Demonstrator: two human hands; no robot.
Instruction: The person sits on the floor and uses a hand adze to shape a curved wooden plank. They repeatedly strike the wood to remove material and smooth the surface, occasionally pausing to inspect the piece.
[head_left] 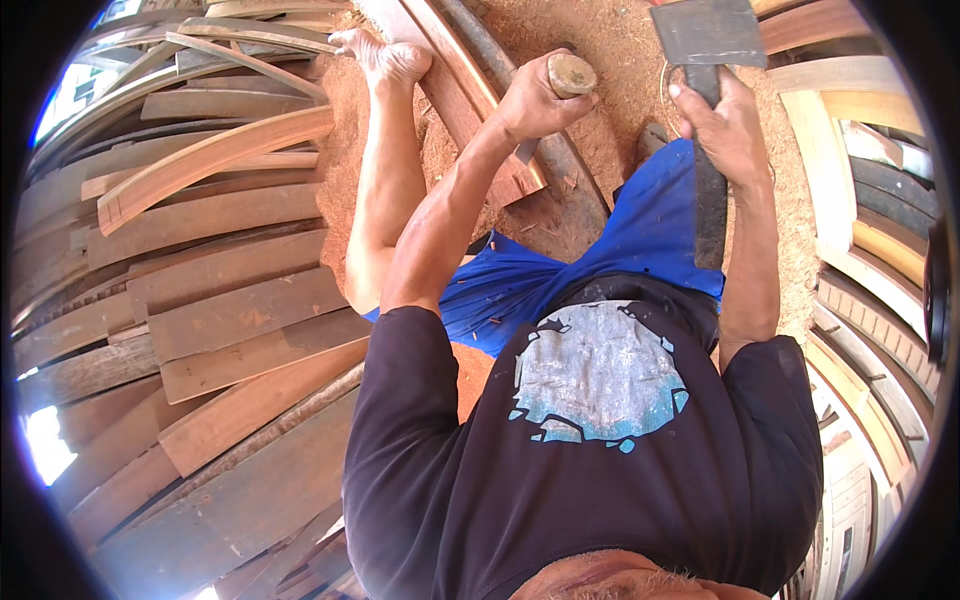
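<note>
A: Hands first. Left?
B: Left hand (535,103) is clenched round an upright tool with a round wooden butt (572,75). A bit of dark metal pokes out under the fist. Full wrap, probably to hold it steady; butt clear of the fingers, likely to leave that end free.

A: Right?
B: Right hand (727,125) grasps a dark-handled tool (711,38) just below its broad, flat grey head. Choked up like that, presumably because the head carries the weight. Handle runs back over the blue shorts (640,220).

A: Where's the workpiece?
B: Reddish plank (475,105), its near end below the left hand, alongside a dark beam (585,180). Can't tell if the beam bears it. Tool contact's hidden too.

A: Foot?
B: Bare left foot (385,58) right beside the plank, maybe to brace it; touching, can't tell. Knees apart, likely giving the arms room.

A: Further out?
B: Sawdust (625,35) on the ground, stacked boards (240,310) along the left, probably kept within reach. Pale wooden frames (825,170) on the right, reason unclear.
</note>
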